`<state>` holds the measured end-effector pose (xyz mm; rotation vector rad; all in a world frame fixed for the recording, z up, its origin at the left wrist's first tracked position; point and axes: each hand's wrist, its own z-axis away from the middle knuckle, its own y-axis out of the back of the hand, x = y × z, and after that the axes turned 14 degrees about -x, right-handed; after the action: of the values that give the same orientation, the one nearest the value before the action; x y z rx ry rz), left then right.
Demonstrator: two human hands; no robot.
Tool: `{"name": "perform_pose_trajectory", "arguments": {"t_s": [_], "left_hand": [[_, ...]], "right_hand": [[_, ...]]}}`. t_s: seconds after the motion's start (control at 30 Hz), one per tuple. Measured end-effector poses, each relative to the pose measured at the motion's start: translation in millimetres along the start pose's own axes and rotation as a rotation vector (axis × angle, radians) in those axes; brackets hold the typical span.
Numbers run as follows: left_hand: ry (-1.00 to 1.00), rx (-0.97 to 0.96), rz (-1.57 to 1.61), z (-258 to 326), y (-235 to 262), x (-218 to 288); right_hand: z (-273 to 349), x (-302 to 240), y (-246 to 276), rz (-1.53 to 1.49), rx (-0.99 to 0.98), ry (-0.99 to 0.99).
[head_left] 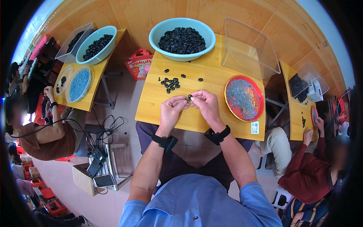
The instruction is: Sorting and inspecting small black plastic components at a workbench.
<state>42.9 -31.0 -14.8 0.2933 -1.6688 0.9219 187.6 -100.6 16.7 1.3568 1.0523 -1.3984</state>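
Observation:
My left hand [174, 109] and my right hand [205, 104] meet over the near part of the yellow wooden table [151, 102]. Both are closed in a pinch, fingertips together around a small black rounded piece [190, 97]. Fingers hide much of it, so I cannot tell whether a second small part is there. Just beyond my left hand lies a loose group of black oval pieces [172, 82], with a few single ones around it. To the right of my right hand sits a red round plate with a gold rim [226, 94], holding many small thin grey parts.
A light blue basin [152, 38] heaped with black pieces stands at the far edge, beside a clear plastic box [245, 49]. Other people work at a left table [89, 104] and a right table [295, 128]. Tangled cables [100, 132] hang at left.

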Motion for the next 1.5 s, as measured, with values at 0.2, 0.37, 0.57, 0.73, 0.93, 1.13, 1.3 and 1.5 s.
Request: {"name": "perform_pose_trajectory", "arguments": {"t_s": [0.2, 0.37, 0.57, 0.73, 0.93, 1.13, 1.3, 1.5], "left_hand": [[0.008, 0.023, -0.015, -1, -1, 0], [0.030, 0.053, -0.054, -1, 0, -1], [0.067, 0.088, -0.056, -2, -5, 4], [0.062, 0.110, -0.066, -2, -6, 4], [0.055, 0.088, -0.048, -1, -4, 2], [0.074, 0.078, -0.073, -1, -4, 5], [0.098, 0.088, -0.082, -2, -5, 6], [0.099, 0.074, -0.116, -3, -4, 6]], "right_hand": [[0, -1, -1, -0.006, -0.002, -0.013], [-1, 2, -1, 0.004, 0.003, -0.013], [0, 3, 0, 0.007, 0.008, -0.019], [-1, 8, -1, 0.018, 0.006, -0.019], [-1, 7, -3, -0.027, 0.014, -0.021], [-2, 10, 0, -0.032, -0.011, -0.010], [-2, 10, 1, -0.028, -0.022, -0.021], [-2, 10, 2, -0.033, -0.040, -0.022]]}}
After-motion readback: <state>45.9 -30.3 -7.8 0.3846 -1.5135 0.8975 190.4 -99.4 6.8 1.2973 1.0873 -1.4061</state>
